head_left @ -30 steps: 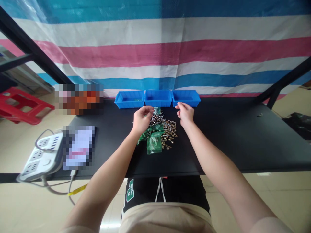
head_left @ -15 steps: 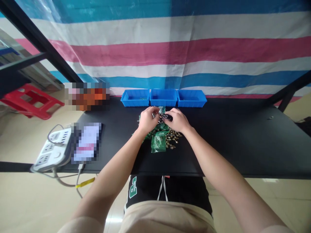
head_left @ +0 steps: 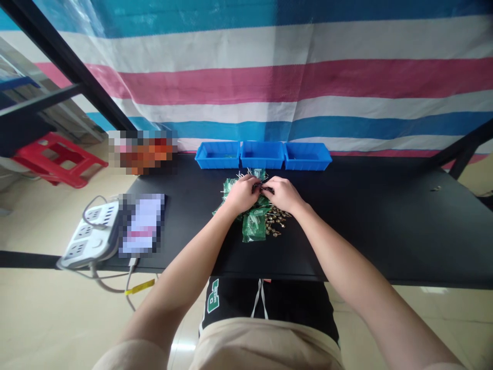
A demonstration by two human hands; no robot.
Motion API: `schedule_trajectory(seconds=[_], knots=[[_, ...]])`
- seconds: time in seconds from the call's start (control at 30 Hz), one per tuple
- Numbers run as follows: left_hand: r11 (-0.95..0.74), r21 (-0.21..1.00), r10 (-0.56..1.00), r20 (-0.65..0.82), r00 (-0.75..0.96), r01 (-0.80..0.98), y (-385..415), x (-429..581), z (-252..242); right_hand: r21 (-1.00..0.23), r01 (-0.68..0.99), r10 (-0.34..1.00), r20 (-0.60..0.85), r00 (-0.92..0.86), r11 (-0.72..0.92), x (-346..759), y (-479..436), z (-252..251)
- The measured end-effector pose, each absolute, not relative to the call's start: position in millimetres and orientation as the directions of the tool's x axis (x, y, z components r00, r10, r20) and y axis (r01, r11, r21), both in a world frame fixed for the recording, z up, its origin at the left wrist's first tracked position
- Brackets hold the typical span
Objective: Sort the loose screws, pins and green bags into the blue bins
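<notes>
Both hands meet over a pile of small metal hardware and green plastic bags in the middle of the table. My left hand [head_left: 243, 195] has its fingers curled together at something small and dark that I cannot make out. Close beside it, my right hand [head_left: 284, 193] is closed too, thumb and fingers pinched at the same spot. Brass-coloured screw-like pieces [head_left: 275, 221] lie loose below the right hand. A green bag [head_left: 254, 227] with pale slim pieces lies nearest to me; silvery pins [head_left: 249, 173] stick out behind the left hand.
Three blue bins [head_left: 262, 156] stand in a row behind the pile. On the left are a white power strip [head_left: 92, 234] with cables, a blurred-out phone-like slab [head_left: 143, 225] and a blurred orange object [head_left: 150, 155]. Small bits [head_left: 435, 188] lie far right on the black table [head_left: 370, 221].
My hands have come closer together over the pile, the left one moving right. The fingers of both are more tightly closed. The whole view has shifted slightly.
</notes>
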State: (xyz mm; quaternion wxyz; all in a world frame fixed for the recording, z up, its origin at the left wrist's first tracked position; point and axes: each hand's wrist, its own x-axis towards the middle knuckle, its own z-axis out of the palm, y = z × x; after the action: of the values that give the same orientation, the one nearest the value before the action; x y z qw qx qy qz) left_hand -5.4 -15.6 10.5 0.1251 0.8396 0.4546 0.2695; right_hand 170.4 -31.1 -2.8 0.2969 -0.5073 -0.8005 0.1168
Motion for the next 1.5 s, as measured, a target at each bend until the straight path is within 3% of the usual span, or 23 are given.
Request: schedule_trajectory(seconds=[0.43, 0.97, 1.23, 1.5], knots=[[-0.611, 0.475, 0.791, 0.376, 0.482, 0.633, -16, -6, 12, -0.526, 0.703, 0.857, 0.454, -0.245, 0.479, 168, -35, 0], [-0.587, 0.46, 0.795, 0.483, 0.367, 0.666, -21, -5, 23, -0.541, 0.673, 0.82, 0.544, -0.177, 0.504, 168, -36, 5], [-0.58, 0.505, 0.79, 0.541, 0.289, 0.64, -21, -7, 25, -0.552, 0.583, 0.776, 0.583, -0.241, 0.596, 167, -37, 3], [-0.556, 0.55, 0.809, 0.528, 0.257, 0.623, -21, -8, 26, -0.565, 0.61, 0.788, 0.593, -0.167, 0.555, 166, -39, 7]])
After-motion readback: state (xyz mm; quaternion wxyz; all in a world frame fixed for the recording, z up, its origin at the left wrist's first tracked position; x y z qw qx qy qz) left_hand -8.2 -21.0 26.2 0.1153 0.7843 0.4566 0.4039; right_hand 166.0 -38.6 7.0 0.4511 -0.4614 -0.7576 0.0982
